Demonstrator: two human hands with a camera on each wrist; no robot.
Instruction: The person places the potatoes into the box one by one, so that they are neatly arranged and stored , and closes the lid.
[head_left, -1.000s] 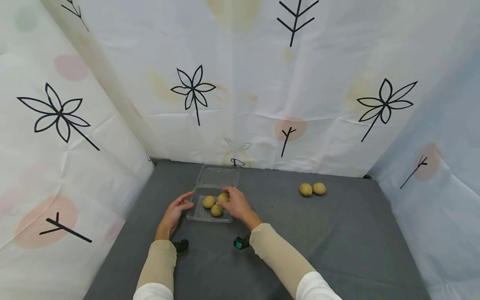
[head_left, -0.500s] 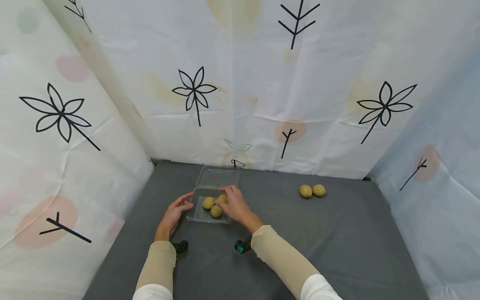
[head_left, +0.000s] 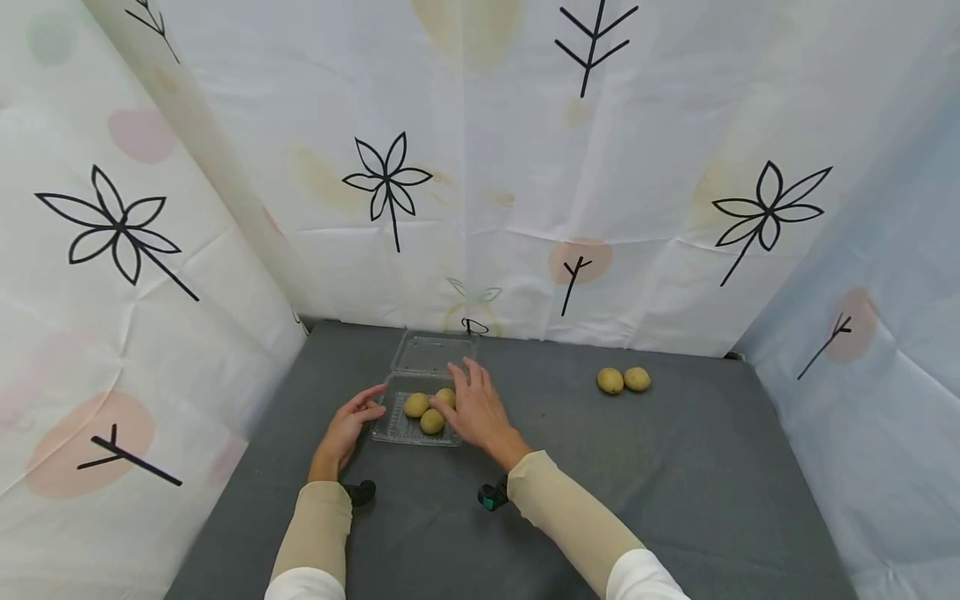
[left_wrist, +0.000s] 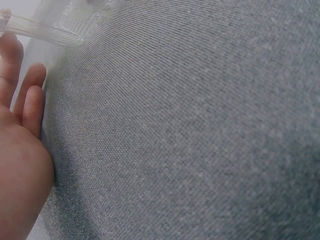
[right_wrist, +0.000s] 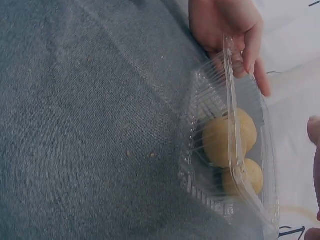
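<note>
A clear plastic clamshell container (head_left: 390, 432) stands on the grey table with its lid (head_left: 435, 353) folded back. Inside it lie three potatoes (head_left: 431, 422), close together; the rear right one is partly covered by the right hand in the head view. My left hand (head_left: 347, 430) is at the container's left side, its fingertips (left_wrist: 10, 47) right at the rim and the other fingers relaxed. Over the container's right side is my right hand (head_left: 480, 413), fingers spread and nothing between them. Only a few of its fingertips (right_wrist: 314, 129) show at the right wrist view's edge.
Two more potatoes (head_left: 623, 380) lie side by side at the back right of the grey table (head_left: 645, 492). White cloth walls (head_left: 517, 167) with plant drawings rise behind and on both sides. The wrists wear dark camera mounts (head_left: 492, 495).
My right hand has let go of the rear right potato; its fingers have straightened and it has shifted slightly right. The left hand has stayed at the container's left edge.
</note>
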